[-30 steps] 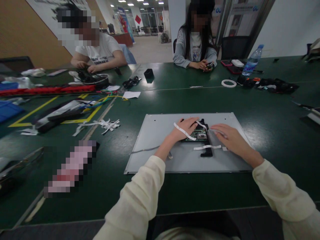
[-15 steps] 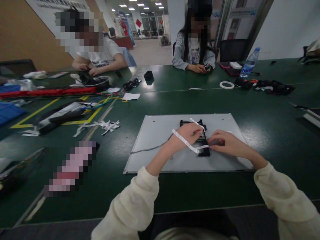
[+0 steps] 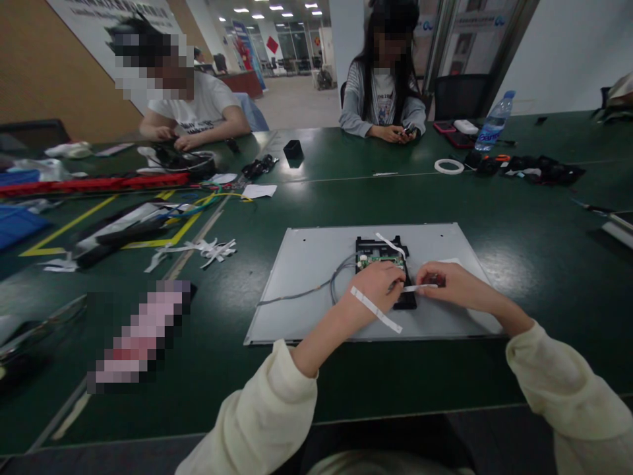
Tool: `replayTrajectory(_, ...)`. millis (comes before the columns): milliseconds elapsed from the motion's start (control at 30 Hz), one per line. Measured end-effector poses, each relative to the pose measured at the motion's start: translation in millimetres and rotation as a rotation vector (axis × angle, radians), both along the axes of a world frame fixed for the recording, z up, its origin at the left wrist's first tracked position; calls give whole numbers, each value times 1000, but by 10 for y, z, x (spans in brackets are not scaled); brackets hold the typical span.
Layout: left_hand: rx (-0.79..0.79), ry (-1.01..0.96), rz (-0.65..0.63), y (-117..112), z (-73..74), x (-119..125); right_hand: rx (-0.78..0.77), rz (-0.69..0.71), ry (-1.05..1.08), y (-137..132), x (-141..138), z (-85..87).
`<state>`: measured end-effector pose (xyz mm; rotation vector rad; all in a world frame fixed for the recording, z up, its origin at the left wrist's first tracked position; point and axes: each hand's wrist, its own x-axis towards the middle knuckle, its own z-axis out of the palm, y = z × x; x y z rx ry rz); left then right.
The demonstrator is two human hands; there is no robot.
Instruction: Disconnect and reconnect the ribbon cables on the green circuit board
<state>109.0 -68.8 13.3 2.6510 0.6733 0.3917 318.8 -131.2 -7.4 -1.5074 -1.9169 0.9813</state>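
A black bracket with a green circuit board lies on the white panel. My left hand is over the bracket's lower part, fingers closed at one end of a short white tape strip. At the strip's other side, my right hand pinches it just right of the bracket. A longer tape piece clings across the back of my left hand near the wrist, its lower end hanging free. Another white strip crosses the bracket's upper right. Grey cables run left from the board.
Left of the panel lie crumpled white strips and a blurred-out pink phone-like object. Farther back are a white tape roll, a water bottle and a small black box. Two people sit across the green table.
My left hand has moved down and right, uncovering the circuit board and cables. The tape on its back now hangs apart from the strip between my hands, which has been drawn straighter.
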Motion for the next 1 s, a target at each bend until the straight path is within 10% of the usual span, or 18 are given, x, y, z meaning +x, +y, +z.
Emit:
replayTrajectory(500,-240,-1,68,-49,22,4,-184,-30,200,-24,-12,55)
replayTrajectory(1000,-118,125,266,-129,-67,4,-211,-70,163,-43,-7,4)
